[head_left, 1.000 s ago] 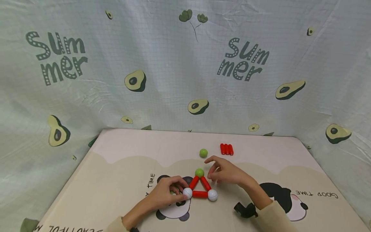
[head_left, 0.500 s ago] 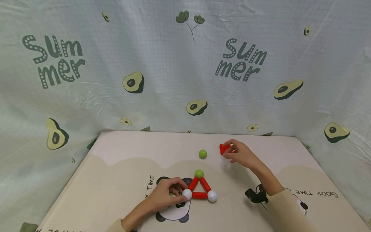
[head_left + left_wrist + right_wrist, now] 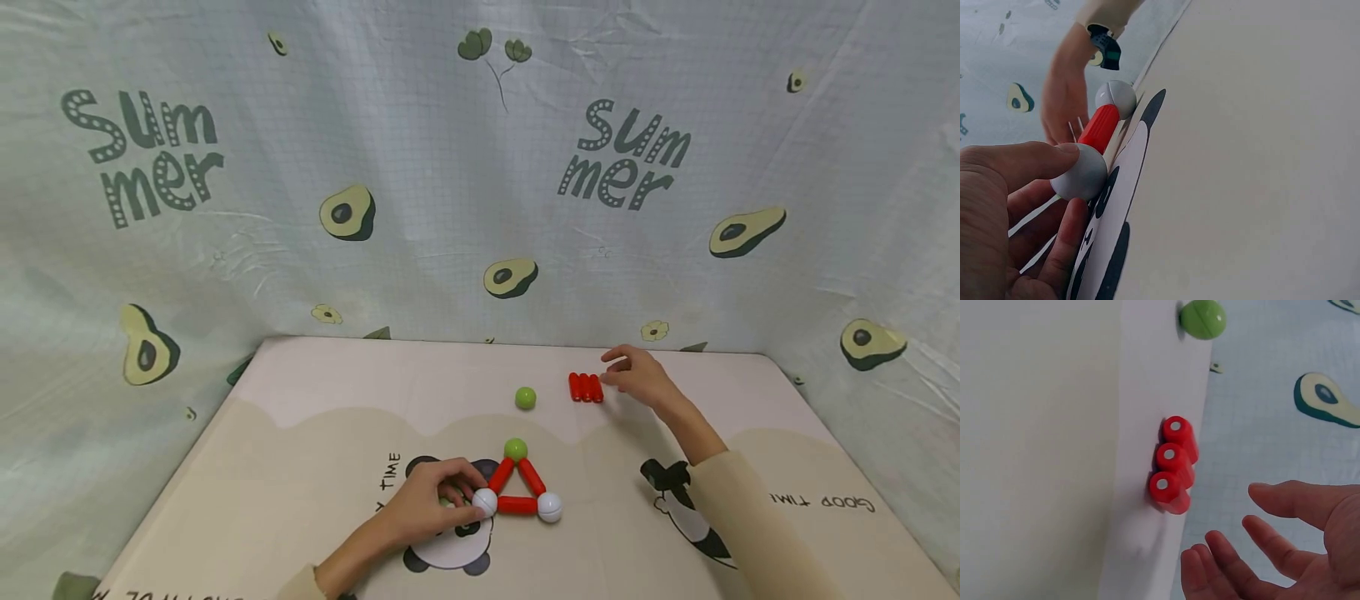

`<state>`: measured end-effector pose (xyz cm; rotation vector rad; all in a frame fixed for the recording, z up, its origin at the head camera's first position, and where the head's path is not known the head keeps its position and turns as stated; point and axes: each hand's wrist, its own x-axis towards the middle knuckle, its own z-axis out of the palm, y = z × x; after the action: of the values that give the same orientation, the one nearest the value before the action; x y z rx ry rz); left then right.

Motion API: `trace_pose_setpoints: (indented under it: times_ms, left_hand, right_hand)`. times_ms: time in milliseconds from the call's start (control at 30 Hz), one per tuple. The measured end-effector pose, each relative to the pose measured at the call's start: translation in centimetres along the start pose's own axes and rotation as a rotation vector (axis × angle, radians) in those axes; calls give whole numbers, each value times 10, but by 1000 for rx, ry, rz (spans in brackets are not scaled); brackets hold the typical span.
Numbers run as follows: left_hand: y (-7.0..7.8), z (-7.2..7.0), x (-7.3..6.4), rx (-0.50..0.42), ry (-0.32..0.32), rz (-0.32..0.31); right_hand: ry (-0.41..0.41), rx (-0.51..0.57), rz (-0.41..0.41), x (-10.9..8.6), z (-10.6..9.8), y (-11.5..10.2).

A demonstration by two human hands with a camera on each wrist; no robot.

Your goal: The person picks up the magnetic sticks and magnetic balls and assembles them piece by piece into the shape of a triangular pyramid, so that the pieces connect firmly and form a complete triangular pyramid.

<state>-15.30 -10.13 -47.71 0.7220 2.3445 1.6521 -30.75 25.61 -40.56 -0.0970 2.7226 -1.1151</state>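
My left hand (image 3: pixel 420 504) pinches a white ball (image 3: pixel 1080 174) between thumb and fingers. That ball is one corner of a flat triangle: red rods (image 3: pixel 517 505) join it to a second white ball (image 3: pixel 550 507) and to a green ball (image 3: pixel 515 449) at the top. A bit of green shows under the left fingers in the head view. My right hand (image 3: pixel 637 377) is empty, thumb and fingers spread apart, just right of three red rods (image 3: pixel 586 387) lying side by side. Pale discs show on the rod ends in the right wrist view.
A loose green ball (image 3: pixel 525 397) lies left of the three rods. The pale table (image 3: pixel 315 467) carries printed pandas and lettering. Behind its far edge hangs a curtain (image 3: pixel 420 167) with avocado prints.
My right hand has gone from beside the triangle to over the three rods, then off to their right, empty. The left hand has stayed on the white ball.
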Motion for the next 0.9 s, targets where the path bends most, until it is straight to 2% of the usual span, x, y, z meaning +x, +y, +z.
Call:
trace_pose_setpoints:
  times_ms: [333, 533, 900]
  left_hand:
    - [0, 0, -1, 11, -7, -22]
    - [1, 1, 0, 22, -14, -39]
    - [2, 1, 0, 24, -9, -50]
  right_hand:
    - [-90, 13, 73, 14, 9, 9]
    - [-97, -10, 82, 16, 12, 14]
    - [-114, 11, 81, 16, 13, 15]
